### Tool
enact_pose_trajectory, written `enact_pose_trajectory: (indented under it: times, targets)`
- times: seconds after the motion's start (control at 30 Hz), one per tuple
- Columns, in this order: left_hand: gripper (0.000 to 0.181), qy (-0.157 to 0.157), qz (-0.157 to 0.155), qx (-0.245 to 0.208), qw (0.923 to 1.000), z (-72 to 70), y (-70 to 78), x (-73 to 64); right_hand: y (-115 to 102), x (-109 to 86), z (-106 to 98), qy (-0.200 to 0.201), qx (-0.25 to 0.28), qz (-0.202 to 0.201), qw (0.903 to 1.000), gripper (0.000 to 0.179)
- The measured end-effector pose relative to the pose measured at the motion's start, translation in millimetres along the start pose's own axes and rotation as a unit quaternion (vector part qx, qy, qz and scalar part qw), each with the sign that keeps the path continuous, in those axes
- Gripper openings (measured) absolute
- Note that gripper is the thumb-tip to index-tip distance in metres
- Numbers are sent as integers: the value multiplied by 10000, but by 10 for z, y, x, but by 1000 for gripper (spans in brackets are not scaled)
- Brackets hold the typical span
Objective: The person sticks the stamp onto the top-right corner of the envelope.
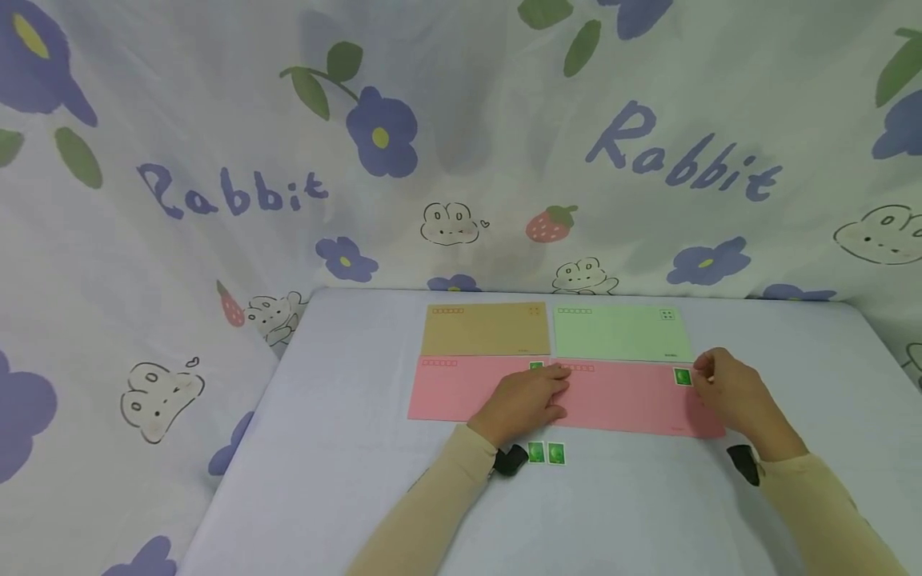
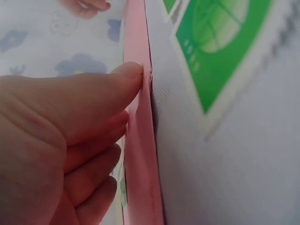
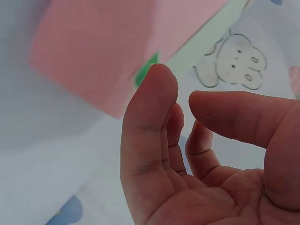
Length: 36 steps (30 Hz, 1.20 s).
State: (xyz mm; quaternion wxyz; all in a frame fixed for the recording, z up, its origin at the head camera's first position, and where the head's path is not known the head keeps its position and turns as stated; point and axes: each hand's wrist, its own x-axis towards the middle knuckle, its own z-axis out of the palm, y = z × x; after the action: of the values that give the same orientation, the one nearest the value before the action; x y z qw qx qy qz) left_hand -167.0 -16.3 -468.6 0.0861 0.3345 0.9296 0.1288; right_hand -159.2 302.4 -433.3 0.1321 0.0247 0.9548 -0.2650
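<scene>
My left hand point(image 1: 522, 400) rests across the meeting edges of two pink envelopes, the left one point(image 1: 446, 396) and the right one point(image 1: 627, 404). In the left wrist view its thumb point(image 2: 112, 86) touches the pink paper near the edge. My right hand point(image 1: 735, 396) is at the upper right corner of the right envelope, beside a green stamp point(image 1: 682, 377) with a white border. Nothing shows between its parted thumb point(image 3: 234, 115) and index finger point(image 3: 147, 117); that fingertip overlaps the stamp in the right wrist view. Another stamp point(image 1: 536, 366) on the left envelope is partly hidden by my left hand.
Behind the pink envelopes lie a tan envelope point(image 1: 486, 330) and a light green envelope point(image 1: 615, 332). Two loose green stamps point(image 1: 556, 454) lie on the white table point(image 1: 324, 448) by my left wrist. A patterned curtain point(image 1: 475, 144) stands at the back.
</scene>
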Motion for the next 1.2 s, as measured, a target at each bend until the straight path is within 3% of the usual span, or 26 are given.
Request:
enact_pose_trajectory:
  times: [0.2, 0.43, 0.67, 1.2]
  targets:
    - [47, 329, 28, -272, 9991, -31, -49, -8, -134, -74, 65, 203, 60, -385, 9990, 31]
    - [47, 573, -6, -217, 9981, -112, -113, 3, -357, -163, 139, 410, 216, -934, 9945, 27]
    - [44, 772, -416, -482, 9950, -281, -222, -6, -624, -223, 259, 509, 466, -1412, 9876, 24]
    - [45, 1426, -919, -825, 9821, -449, -476, -115, -1035, -299, 591, 398, 829, -1655, 9819, 21]
